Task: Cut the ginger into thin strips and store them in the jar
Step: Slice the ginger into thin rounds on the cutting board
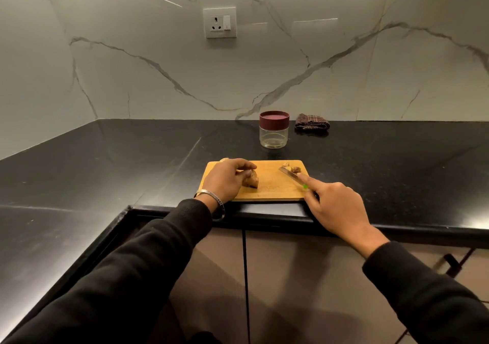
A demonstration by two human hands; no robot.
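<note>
On the black counter (105,174), close to its front edge, lies a wooden cutting board (272,187). A big piece of ginger (251,181) rests on the left half of the board. The left hand (225,179) comes over the left side of the board, and its curled fingers touch the ginger from above and from the left, so the piece is partly under the fingertips. A metal bracelet (211,198) sits on the left wrist, just before the black sleeve (132,264).

On the right side, the right hand (336,206) holds a knife (292,175). The fingers are wrapped around the handle, which is mostly hidden under the hand, and the index finger is stretched along the back of the blade. The blade points to the far right corner of the board, and its tip reaches some small ginger pieces (292,168) that lie there. The big ginger and the knife blade are apart, with bare wood between them.

Behind the board, well apart from both hands, stands a clear jar (274,134) with a dark red lid (274,119) on it. The jar looks empty. Just right of the jar, near the marble wall (158,73), lies a folded dark cloth (312,123). A white socket (219,22) is on the wall above.
</note>
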